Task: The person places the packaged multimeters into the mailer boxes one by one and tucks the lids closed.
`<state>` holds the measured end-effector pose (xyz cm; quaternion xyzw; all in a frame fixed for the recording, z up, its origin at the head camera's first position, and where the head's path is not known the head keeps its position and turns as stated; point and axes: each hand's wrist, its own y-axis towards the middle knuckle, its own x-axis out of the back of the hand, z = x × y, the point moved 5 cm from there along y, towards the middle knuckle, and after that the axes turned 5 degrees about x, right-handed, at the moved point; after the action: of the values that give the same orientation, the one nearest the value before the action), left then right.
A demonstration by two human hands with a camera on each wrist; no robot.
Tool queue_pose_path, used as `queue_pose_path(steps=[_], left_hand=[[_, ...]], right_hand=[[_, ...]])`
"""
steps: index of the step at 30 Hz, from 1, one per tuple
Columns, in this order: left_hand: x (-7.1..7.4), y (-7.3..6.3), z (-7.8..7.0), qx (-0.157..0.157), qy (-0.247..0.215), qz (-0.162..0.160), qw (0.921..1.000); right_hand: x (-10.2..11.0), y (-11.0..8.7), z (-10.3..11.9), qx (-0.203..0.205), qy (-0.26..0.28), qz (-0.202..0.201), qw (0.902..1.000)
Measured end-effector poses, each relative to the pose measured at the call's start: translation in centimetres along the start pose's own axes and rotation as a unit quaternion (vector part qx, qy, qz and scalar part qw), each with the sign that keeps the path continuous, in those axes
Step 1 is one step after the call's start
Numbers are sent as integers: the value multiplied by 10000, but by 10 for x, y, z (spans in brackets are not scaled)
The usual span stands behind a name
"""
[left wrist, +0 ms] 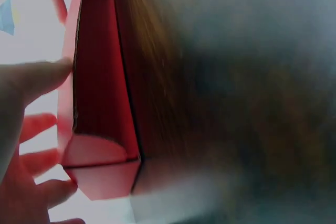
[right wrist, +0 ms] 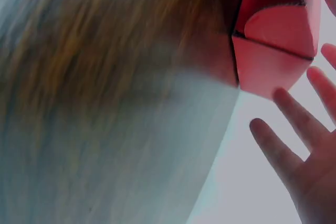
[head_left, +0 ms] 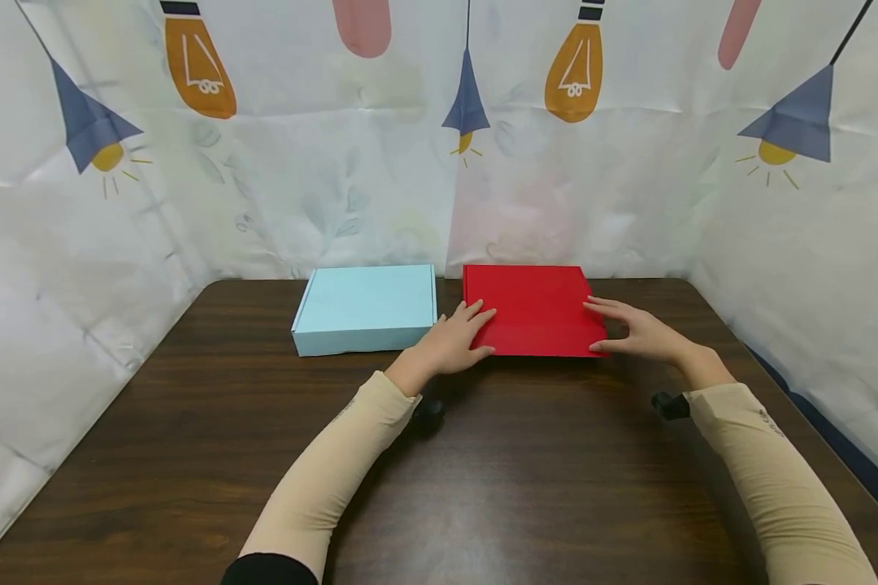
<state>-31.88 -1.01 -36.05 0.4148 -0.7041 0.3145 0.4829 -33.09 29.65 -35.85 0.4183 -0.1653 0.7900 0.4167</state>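
Note:
A red cardboard box (head_left: 530, 309) lies at the back of the table, right of a light blue box (head_left: 366, 296). Its front flap (left wrist: 68, 95) stands out from the front, and the dark red inside (left wrist: 102, 61) shows beneath it in the left wrist view. My left hand (head_left: 449, 340) rests at the box's left front corner, fingers spread over the lid and thumb touching the flap's edge. Beside the right front corner is my right hand (head_left: 647, 333), its fingers spread and its thumb near the corner. Whether the right fingertips touch the box is hard to tell.
The dark wooden table (head_left: 483, 479) stretches toward me in front of both boxes. A white cloth (head_left: 322, 179) printed with lamps hangs behind and along both sides. The closed light blue box sits just left of my left hand.

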Motion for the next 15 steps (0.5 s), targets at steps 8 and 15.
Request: queue_pose_path(steps=[8,15], left_hand=[[0,19,4,-116,379,352,9986],[-1,32,13,27,416,516,9978]], right_hand=[[-10,15,-2,-170,-305,398,9986],[-14,26,-1,-319,-384,685,9964]])
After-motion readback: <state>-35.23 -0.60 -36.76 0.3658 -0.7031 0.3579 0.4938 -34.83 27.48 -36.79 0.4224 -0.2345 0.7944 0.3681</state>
